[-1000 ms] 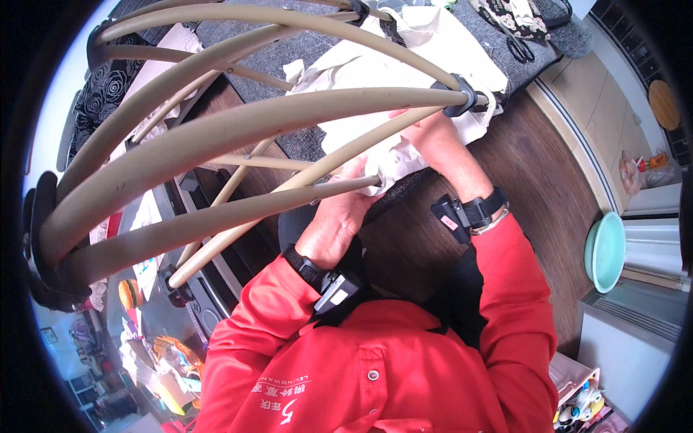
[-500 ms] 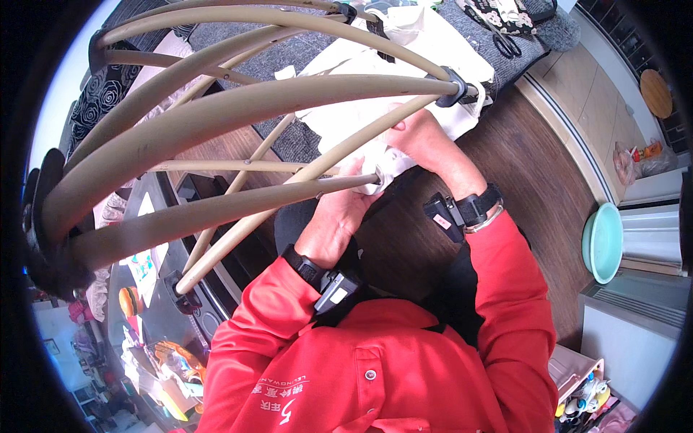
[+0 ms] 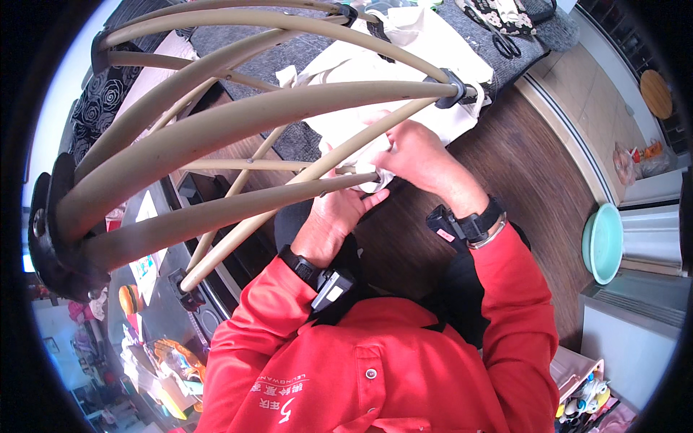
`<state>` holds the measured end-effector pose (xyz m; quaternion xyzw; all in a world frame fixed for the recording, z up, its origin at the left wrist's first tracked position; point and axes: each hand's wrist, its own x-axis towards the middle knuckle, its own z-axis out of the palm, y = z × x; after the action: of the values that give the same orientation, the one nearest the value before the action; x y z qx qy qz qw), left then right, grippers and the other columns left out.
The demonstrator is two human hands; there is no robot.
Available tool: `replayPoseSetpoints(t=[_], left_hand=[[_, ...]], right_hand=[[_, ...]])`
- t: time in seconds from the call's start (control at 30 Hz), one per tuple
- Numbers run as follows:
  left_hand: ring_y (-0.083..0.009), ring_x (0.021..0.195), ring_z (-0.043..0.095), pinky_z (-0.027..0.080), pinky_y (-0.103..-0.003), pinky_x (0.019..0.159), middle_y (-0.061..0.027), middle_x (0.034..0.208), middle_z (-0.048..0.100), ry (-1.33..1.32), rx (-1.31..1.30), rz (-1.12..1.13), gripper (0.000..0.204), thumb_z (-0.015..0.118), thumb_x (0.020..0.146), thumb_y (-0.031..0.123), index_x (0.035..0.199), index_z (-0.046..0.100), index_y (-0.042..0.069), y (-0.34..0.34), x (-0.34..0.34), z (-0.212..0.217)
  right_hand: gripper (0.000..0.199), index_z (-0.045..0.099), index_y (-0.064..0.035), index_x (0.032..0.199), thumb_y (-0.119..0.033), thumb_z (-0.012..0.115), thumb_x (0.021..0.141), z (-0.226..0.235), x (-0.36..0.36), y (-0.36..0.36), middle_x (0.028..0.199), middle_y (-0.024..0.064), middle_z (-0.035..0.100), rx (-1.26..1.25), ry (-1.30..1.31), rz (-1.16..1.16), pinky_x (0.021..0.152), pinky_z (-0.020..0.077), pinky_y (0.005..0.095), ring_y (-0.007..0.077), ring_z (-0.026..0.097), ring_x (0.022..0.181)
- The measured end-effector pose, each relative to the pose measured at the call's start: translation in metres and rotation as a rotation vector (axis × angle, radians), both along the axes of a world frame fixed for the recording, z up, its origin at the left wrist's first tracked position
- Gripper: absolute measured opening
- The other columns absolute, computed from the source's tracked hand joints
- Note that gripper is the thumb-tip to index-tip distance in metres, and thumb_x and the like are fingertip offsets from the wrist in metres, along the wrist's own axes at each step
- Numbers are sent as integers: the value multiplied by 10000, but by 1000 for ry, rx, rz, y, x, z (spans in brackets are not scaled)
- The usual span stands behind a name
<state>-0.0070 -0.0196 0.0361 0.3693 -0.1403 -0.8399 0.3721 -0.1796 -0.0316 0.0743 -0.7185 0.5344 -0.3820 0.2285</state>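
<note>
A folding frame of beige metal tubes (image 3: pixel 238 101) with black plastic joints rises in front of me, probably a chair frame. White cloth (image 3: pixel 465 58) lies behind and under its right side, with one corner bunched around a tube end. My left hand (image 3: pixel 333 216) cups the lower tube near that end, fingers partly hidden behind it and thumb stretched to the right. My right hand (image 3: pixel 426 159) pinches the bunched cloth just above the tube end; its fingertips are partly covered by a crossing tube.
A grey sofa (image 3: pixel 447 29) with black scissors (image 3: pixel 507 46) and a patterned bag (image 3: pixel 498 14) stands beyond. Dark wood floor (image 3: pixel 534 159) lies to the right, near a mint basin (image 3: pixel 603 243). At left, a grey table (image 3: pixel 170 281) carries toys and papers.
My right hand has shifted slightly down and left toward the tube end. The left thumb has moved away from the cloth. The frame's left joint has swung slightly rightward.
</note>
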Motion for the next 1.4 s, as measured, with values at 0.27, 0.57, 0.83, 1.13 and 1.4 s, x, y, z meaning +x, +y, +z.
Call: replayPoseSetpoints(t=[0.27,0.57,0.83,1.13,1.4], left_hand=[[-261,1073,536,432,-500,908,-95,1181,550,-4,-71,25,658,376,872,666,1191,487,102,3,-3,-3],[-259,1061,540,470,-486,862,-108,1210,520,15,-112,35,647,390,890,628,1241,434,86,3,-1,-8],[-259,1097,524,475,-471,875,-118,1252,494,-33,-144,53,650,375,905,609,1280,402,79,5,-2,-9],[-266,1130,499,464,-468,895,-113,1244,493,143,-228,-28,604,409,911,576,1228,451,63,5,1,-12],[-233,1080,536,463,-446,896,-67,1187,545,210,-50,-19,534,441,909,554,1213,492,118,-2,1,-10]], right_hand=[[170,585,-4,846,-153,610,768,0,19,-10,778,163,590,-312,122,39,712,474,433,342,595,778],[248,587,23,957,-179,580,814,1,9,-7,798,226,604,-200,-29,60,670,502,401,372,614,807],[198,592,-18,992,-148,534,854,2,13,-8,902,192,610,12,116,19,762,471,394,346,598,887],[143,602,-29,858,-152,592,787,-17,16,-27,858,157,620,-287,309,258,736,466,388,337,585,822],[113,598,-45,840,-139,600,779,-8,16,-18,810,135,600,-372,342,236,665,464,387,328,580,773]])
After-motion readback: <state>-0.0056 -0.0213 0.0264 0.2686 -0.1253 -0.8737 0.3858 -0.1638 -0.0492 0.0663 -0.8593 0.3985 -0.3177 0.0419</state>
